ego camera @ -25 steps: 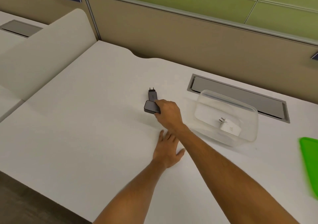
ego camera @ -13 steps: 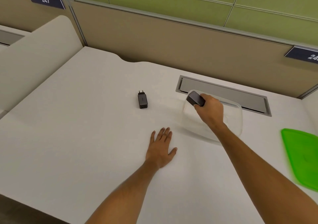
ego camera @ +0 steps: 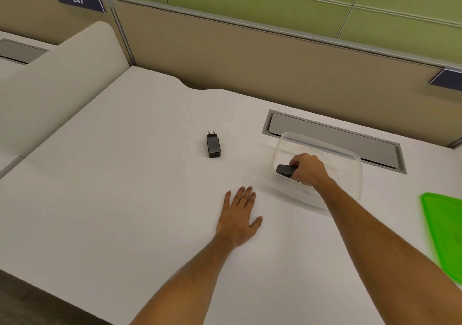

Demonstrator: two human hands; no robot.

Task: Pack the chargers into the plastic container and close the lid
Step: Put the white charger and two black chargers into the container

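A clear plastic container [ego camera: 350, 172] stands on the white desk, right of centre. My right hand [ego camera: 308, 169] is down inside it, shut on a dark grey charger [ego camera: 286, 170] near the container's left wall. The white charger seen there earlier is hidden behind that hand. A second black charger [ego camera: 213, 145] lies flat on the desk to the left, prongs pointing away. My left hand [ego camera: 240, 217] rests flat on the desk, fingers spread, holding nothing. The green lid [ego camera: 447, 232] lies at the right edge of the view.
A grey cable hatch [ego camera: 332, 137] is set into the desk just behind the container. A beige partition wall [ego camera: 250, 54] runs along the back. A rounded white divider [ego camera: 62, 74] borders the desk on the left. The desk's front edge [ego camera: 62, 297] is close to me.
My right hand lifted the dark charger from beside the black one, carried it right over the container rim, and has lowered it inside. The left hand stayed flat.
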